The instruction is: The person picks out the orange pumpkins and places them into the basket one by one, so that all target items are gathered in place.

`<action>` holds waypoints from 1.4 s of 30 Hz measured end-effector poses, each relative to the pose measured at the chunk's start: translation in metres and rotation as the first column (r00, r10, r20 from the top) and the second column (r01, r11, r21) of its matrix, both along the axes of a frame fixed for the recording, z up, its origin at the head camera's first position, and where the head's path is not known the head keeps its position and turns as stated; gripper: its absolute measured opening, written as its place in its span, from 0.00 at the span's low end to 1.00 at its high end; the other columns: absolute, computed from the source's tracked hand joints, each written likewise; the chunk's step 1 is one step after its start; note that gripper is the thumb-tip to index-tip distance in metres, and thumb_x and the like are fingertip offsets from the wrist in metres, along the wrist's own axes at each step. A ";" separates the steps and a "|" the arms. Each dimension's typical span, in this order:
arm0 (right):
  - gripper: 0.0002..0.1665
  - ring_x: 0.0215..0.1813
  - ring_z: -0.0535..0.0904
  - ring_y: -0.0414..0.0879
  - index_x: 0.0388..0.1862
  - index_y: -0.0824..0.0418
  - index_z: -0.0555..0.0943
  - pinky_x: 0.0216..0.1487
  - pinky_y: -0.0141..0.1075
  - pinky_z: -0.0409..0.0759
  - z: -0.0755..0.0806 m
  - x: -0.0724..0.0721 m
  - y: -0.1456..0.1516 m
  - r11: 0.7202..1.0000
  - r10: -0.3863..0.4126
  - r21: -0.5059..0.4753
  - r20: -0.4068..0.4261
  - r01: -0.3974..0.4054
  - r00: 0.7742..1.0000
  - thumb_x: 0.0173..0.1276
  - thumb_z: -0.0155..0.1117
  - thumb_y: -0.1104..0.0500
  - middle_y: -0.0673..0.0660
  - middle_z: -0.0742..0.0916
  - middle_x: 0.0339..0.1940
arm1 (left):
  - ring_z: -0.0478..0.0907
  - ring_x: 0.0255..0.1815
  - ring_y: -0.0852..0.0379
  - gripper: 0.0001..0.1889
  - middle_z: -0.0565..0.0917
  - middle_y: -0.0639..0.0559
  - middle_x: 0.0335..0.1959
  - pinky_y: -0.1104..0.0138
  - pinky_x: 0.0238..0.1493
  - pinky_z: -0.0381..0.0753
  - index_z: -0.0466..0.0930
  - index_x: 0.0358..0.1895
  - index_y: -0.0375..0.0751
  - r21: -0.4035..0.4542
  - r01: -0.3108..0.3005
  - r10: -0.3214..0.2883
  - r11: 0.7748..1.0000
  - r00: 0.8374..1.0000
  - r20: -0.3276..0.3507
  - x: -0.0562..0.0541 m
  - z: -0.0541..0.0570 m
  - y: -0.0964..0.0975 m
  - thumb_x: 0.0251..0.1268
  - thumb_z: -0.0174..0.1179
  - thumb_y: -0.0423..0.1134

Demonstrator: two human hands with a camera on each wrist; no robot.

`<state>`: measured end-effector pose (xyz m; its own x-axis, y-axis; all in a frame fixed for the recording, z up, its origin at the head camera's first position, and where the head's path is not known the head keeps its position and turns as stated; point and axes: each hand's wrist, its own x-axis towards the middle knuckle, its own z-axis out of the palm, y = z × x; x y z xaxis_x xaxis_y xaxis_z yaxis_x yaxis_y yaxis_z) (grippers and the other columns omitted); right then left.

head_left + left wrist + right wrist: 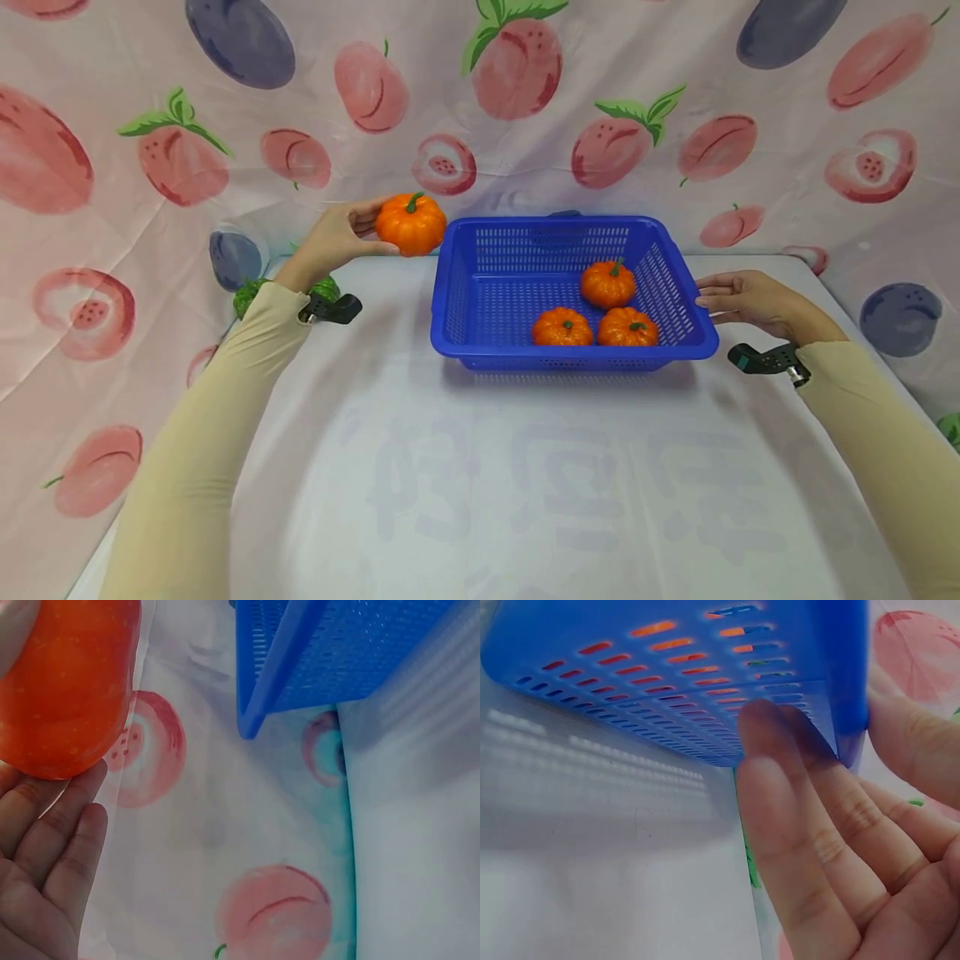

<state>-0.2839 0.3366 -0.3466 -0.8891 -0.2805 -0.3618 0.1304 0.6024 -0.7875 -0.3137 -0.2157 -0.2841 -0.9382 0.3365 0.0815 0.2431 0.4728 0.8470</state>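
My left hand (337, 237) holds a small orange pumpkin (411, 225) with a green stem, raised just left of the blue basket (573, 353). In the left wrist view the pumpkin (67, 690) sits between the thumb and the fingers. My right hand (750, 302) is at the basket's right side. The right wrist view has its thumb at the rim and its fingers under the rim along the slotted wall (652, 682). Inside the basket lie three more orange pumpkins: one farther back (607, 285), two by the front wall, partly hidden by the rim.
Bumpy green objects (326, 288) lie behind the left forearm, partly covered by it. The basket stands on a white table (525, 475) toward the back. A fruit-printed cloth (315, 100) hangs behind the table and along its left side.
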 end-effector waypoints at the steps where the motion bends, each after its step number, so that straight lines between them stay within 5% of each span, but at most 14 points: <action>1: 0.43 0.40 0.81 0.28 0.70 0.76 0.54 0.51 0.37 0.83 0.000 0.000 0.000 1.000 -0.002 0.003 -0.004 0.002 1.000 0.69 0.57 0.51 0.32 0.84 0.39 | 0.69 0.67 0.48 0.39 0.69 0.44 0.68 0.60 0.67 0.70 0.62 0.70 0.44 0.006 0.002 -0.002 1.000 1.000 -0.001 0.000 0.000 0.001 0.53 0.69 0.37; 12: 0.44 0.40 0.82 0.31 0.70 0.74 0.57 0.55 0.44 0.81 0.003 0.004 -0.005 0.997 -0.069 0.041 -0.050 0.071 0.996 0.66 0.62 0.49 0.47 0.86 0.47 | 0.73 0.63 0.49 0.36 0.72 0.45 0.66 0.65 0.63 0.74 0.65 0.69 0.45 0.047 0.036 -0.035 0.998 0.999 -0.018 -0.004 0.003 0.020 0.53 0.68 0.35; 18: 0.44 0.40 0.83 0.32 0.70 0.75 0.56 0.50 0.38 0.84 0.004 0.004 -0.004 0.998 -0.068 0.013 -0.020 0.069 0.997 0.66 0.62 0.50 0.42 0.86 0.43 | 0.72 0.65 0.49 0.37 0.72 0.44 0.66 0.59 0.67 0.70 0.65 0.69 0.45 0.053 0.063 -0.062 0.997 0.998 -0.022 -0.008 0.003 0.031 0.53 0.68 0.34; 24: 0.45 0.39 0.83 0.32 0.70 0.75 0.55 0.54 0.44 0.82 0.005 0.004 -0.003 0.998 -0.055 0.008 -0.002 0.055 0.998 0.66 0.61 0.49 0.35 0.84 0.36 | 0.71 0.66 0.50 0.37 0.73 0.46 0.65 0.60 0.67 0.71 0.65 0.69 0.47 0.057 0.088 -0.086 0.994 0.996 -0.030 -0.011 0.006 0.042 0.53 0.68 0.35; 42: 0.45 0.41 0.84 0.37 0.69 0.75 0.57 0.55 0.48 0.80 0.004 0.003 -0.005 0.996 -0.064 0.063 -0.029 0.066 0.997 0.66 0.61 0.48 0.50 0.86 0.46 | 0.72 0.65 0.53 0.38 0.74 0.46 0.64 0.63 0.65 0.73 0.64 0.69 0.47 0.059 0.128 -0.126 0.990 0.991 -0.039 -0.026 0.006 0.069 0.53 0.69 0.37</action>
<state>-0.2806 0.3314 -0.3423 -0.9144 -0.1987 -0.3527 0.1504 0.6421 -0.7517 -0.3400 -0.1466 -0.2783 -0.8843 0.4463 0.1374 0.3276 0.3833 0.8636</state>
